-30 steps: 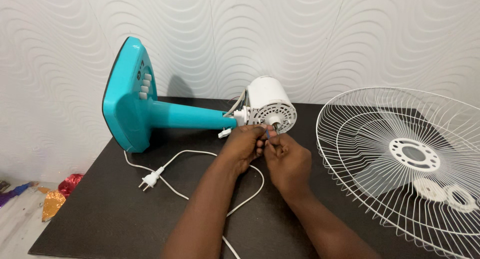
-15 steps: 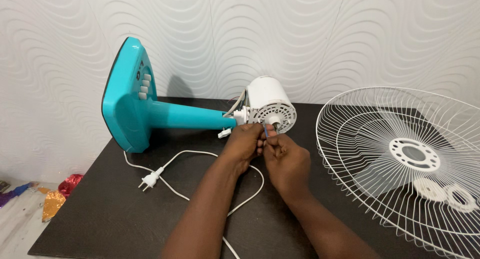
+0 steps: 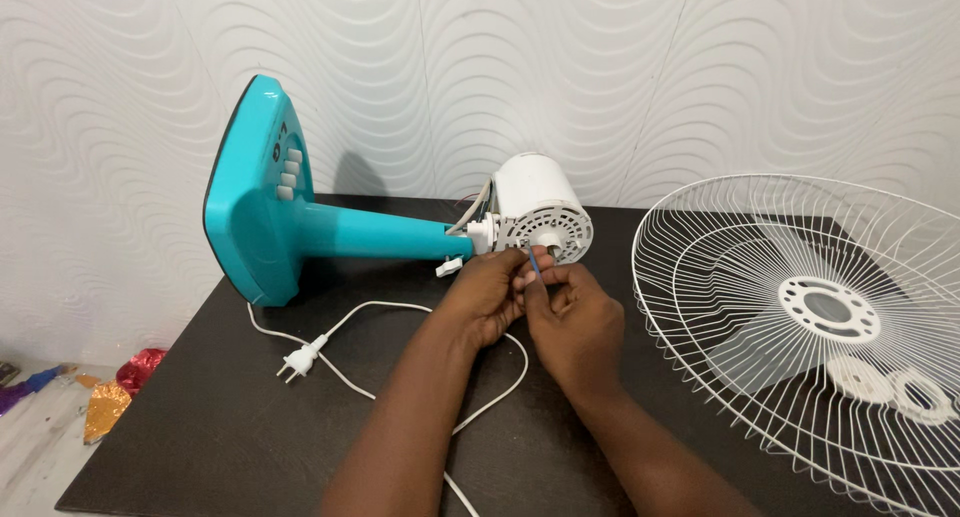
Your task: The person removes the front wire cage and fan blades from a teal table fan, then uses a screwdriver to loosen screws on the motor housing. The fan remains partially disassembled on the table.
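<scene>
both forearms come up from the bottom edge and meet just below the motor of a fan lying on its side. the left hand is curled, knuckles up, fingers bent toward the motor's face, thumb side against the right hand. the right hand sits beside it, a bit nearer the camera, wrist bent slightly inward, with thumb and forefinger pinching a thin blue tool that points up at the shaft in the middle of the motor face. the left fingertips close on the same tool or just beside it; which one i cannot tell. the two hands touch each other.

the motor is white, round, its vented face turned toward the person, resting on the dark table near the back edge. a teal neck runs left from it to the teal base, which stands on edge with its white buttons showing. a white cord loops over the table under the left forearm, its plug lying left of the arms. to the right, well apart from the hands, a white wire grille lies tilted on the table. bits of shiny foil lie on the floor at far left.
</scene>
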